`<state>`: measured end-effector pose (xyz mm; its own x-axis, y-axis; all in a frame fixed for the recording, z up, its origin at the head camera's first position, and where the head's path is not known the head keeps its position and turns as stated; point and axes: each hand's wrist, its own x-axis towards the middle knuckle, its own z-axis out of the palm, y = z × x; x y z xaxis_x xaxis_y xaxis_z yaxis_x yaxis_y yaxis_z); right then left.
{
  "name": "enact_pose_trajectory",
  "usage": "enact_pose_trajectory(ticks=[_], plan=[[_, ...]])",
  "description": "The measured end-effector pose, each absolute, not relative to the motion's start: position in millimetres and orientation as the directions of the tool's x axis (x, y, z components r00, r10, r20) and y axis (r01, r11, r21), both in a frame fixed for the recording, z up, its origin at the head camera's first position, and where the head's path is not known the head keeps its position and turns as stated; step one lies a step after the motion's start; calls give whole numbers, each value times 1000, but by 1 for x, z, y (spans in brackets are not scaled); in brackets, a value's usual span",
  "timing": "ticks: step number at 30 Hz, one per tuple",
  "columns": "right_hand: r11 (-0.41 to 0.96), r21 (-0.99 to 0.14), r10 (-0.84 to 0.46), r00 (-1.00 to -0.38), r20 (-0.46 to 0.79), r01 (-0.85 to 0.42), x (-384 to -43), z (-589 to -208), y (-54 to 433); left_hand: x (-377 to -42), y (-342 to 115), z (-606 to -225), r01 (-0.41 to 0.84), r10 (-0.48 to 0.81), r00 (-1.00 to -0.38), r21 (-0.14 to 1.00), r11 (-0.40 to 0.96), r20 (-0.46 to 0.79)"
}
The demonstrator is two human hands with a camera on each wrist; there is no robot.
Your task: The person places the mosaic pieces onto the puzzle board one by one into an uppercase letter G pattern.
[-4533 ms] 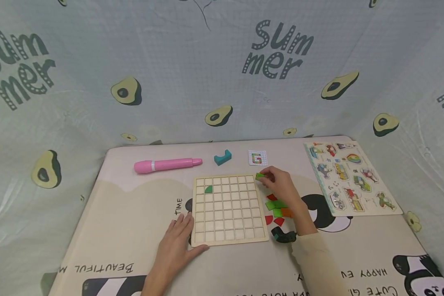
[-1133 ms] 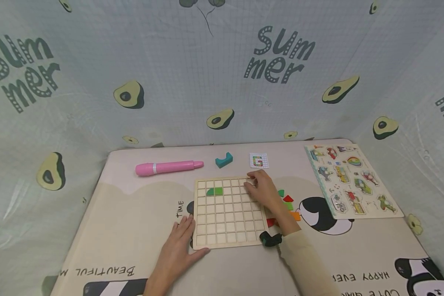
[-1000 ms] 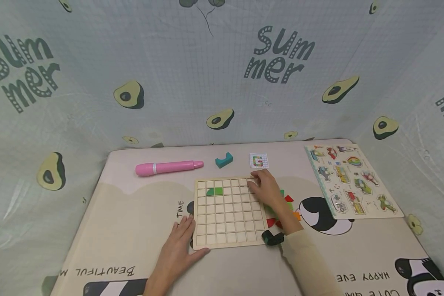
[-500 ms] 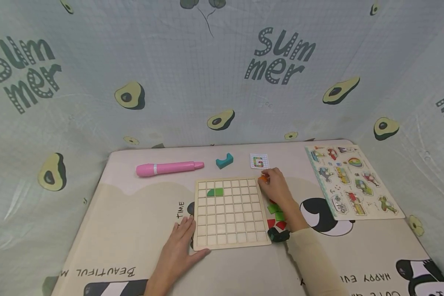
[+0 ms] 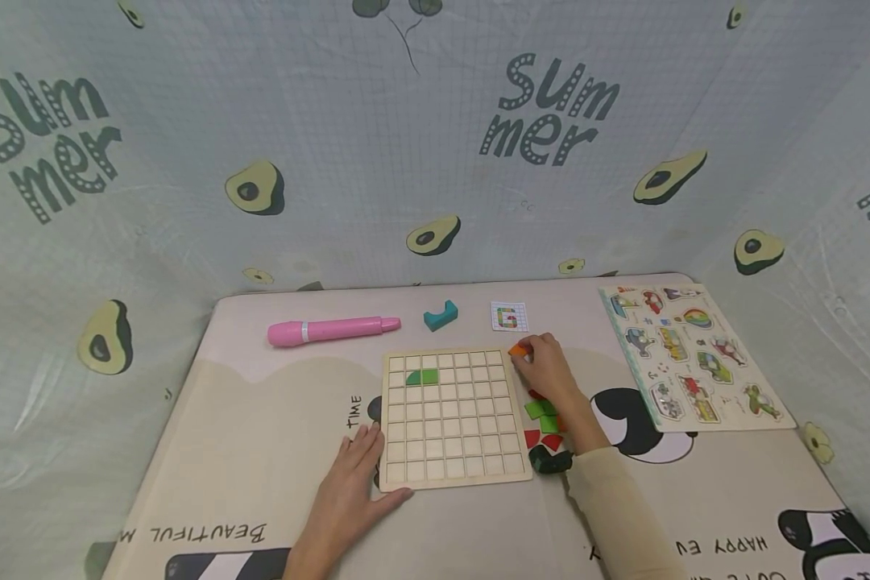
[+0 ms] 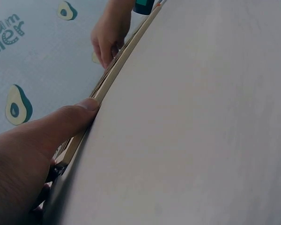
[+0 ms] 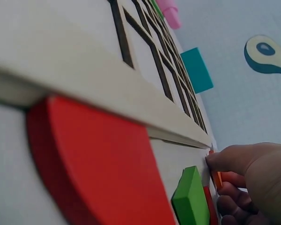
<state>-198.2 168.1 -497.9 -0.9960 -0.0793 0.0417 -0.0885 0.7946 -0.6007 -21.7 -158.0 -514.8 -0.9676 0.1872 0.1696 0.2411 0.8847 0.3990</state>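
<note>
A wooden grid board (image 5: 452, 475) lies on the table, with a dark green quarter-round piece (image 5: 414, 378) and a light green square piece (image 5: 430, 376) in neighbouring cells near its upper left. Beyond the board's upper right corner, my right hand (image 5: 548, 370) pinches an orange piece (image 5: 518, 350) between thumb and fingers. My left hand (image 5: 344, 491) rests at the board's lower left corner, fingers straight; in the left wrist view its thumb (image 6: 86, 105) touches the board's edge. Loose green pieces (image 5: 544, 409) and red pieces (image 5: 532, 438) lie right of the board, partly hidden by my right arm.
A small pattern card (image 5: 509, 316), a teal block (image 5: 441, 316) and a pink marker-like stick (image 5: 333, 330) lie behind the board. A picture puzzle board (image 5: 685, 354) is at the right. The right wrist wears a dark strapped device (image 5: 549, 460).
A light green square now sits beside the dark green piece on the board. My right hand went back right of the board and picked up an orange piece. The left hand stayed put.
</note>
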Motion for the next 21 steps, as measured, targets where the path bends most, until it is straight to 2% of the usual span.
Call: enact_pose_trajectory(ticks=[10, 21], plan=[[780, -620, -75, -996, 41, -84, -197, -497, 168, -22, -158, -513, 243, 186, -967, 400, 884, 175], [711, -682, -131, -985, 110, -170, -195, -491, 157, -22, -159, -513, 243, 187, -967, 408, 880, 173]])
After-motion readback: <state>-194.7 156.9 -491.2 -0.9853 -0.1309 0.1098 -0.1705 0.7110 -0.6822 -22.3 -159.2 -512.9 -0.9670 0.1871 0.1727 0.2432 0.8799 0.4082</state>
